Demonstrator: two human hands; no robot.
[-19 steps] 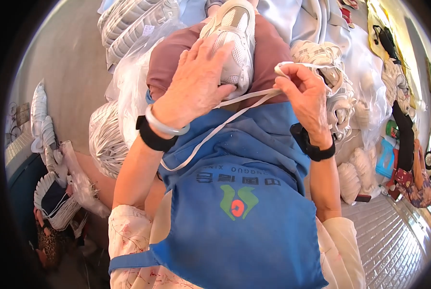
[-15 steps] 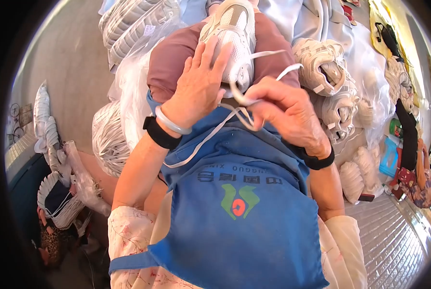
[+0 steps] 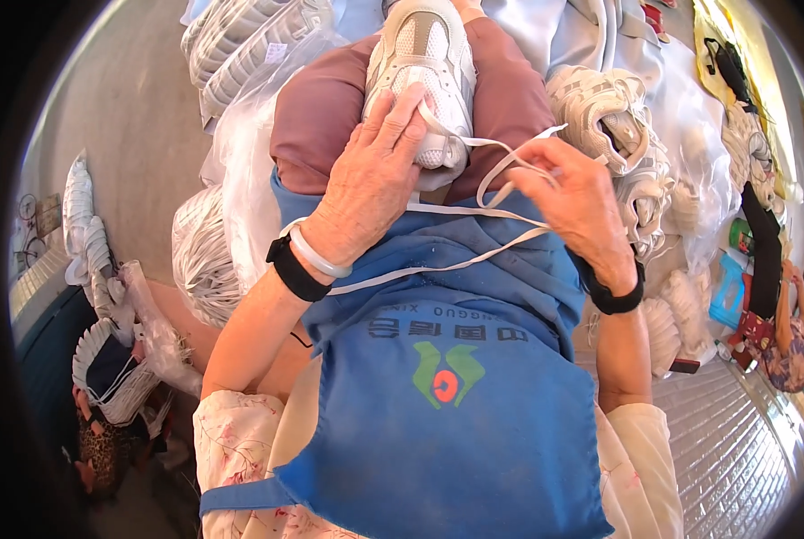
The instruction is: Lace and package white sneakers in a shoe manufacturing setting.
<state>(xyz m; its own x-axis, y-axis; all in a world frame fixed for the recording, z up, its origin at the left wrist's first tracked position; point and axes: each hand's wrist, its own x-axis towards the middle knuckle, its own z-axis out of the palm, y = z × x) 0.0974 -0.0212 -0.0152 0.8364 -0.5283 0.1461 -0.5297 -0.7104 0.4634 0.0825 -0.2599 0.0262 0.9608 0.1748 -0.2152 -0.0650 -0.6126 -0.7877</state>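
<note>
A white and beige sneaker (image 3: pixel 431 81) rests between my knees, its toe pointing away from me. My left hand (image 3: pixel 370 184) lies along the left side of its lace area, fingers stretched out and fingertips on the upper. Part of the sneaker's opening is covered by that hand. To the right, my right hand (image 3: pixel 581 198) pinches a flat off-white shoelace (image 3: pixel 484 142) between thumb and fingers. The lace runs taut from the eyelets to this hand and loops near the fingertips. Another length of it trails across the blue apron (image 3: pixel 447 431) on my lap.
Several similar sneakers (image 3: pixel 599 108) sit on the right, by clear plastic wrapping. Stacked shoe pieces (image 3: pixel 258 54) lie at the far left, above a bundle of white laces (image 3: pixel 206 256). A blue plastic container (image 3: pixel 728 289) stands farther right. Other people are at both edges.
My right hand has moved right and slightly up, drawing the lace out straighter from the sneaker. My left hand has shifted slightly right and down, with its fingers closer together.
</note>
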